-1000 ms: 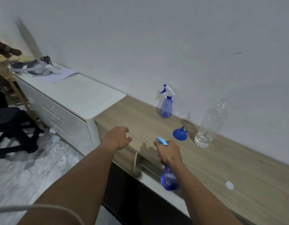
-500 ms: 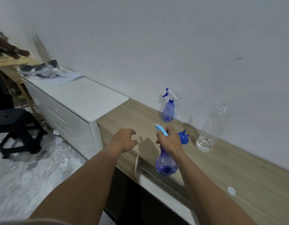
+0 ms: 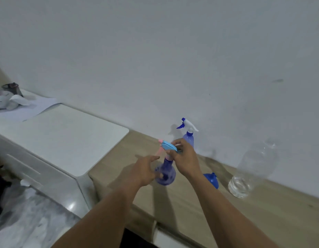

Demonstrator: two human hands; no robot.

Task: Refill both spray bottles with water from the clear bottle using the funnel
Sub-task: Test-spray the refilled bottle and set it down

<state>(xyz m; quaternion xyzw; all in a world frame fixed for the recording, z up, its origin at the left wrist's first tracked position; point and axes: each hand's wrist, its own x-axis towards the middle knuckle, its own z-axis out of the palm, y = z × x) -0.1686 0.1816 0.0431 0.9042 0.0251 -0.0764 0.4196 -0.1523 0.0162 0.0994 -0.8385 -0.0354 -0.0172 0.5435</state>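
Since half a second ago the round spray bottle (image 3: 165, 174) has come up off the front edge and now sits over the wooden counter (image 3: 262, 212), and the left hand (image 3: 144, 171) has closed in on it. On the far left a white cabinet (image 3: 65, 136) carries a sheet of paper and some blurred clutter I cannot identify. Next comes the left hand, fingers spread and apart, reaching at the bottle's bulb; whether it touches is unclear through the blur. The right hand (image 3: 184, 158) is clamped around the neck just under the light-blue trigger head (image 3: 169, 146). My judgement is that this bottle is thin, light plastic, nearly empty and easy to tip, so the bulb is best steadied in one hand while the other twists the collar at the neck. Behind it a second spray bottle (image 3: 189, 138) with a white and blue trigger stands upright near the wall. A blue funnel (image 3: 211, 179) lies on the counter just right of the right wrist. Furthest right stands the clear bottle (image 3: 251, 170), uncapped as far as I can tell, holding only a little water, likely flimsy when squeezed. Count: two spray bottles, one funnel, one clear bottle.
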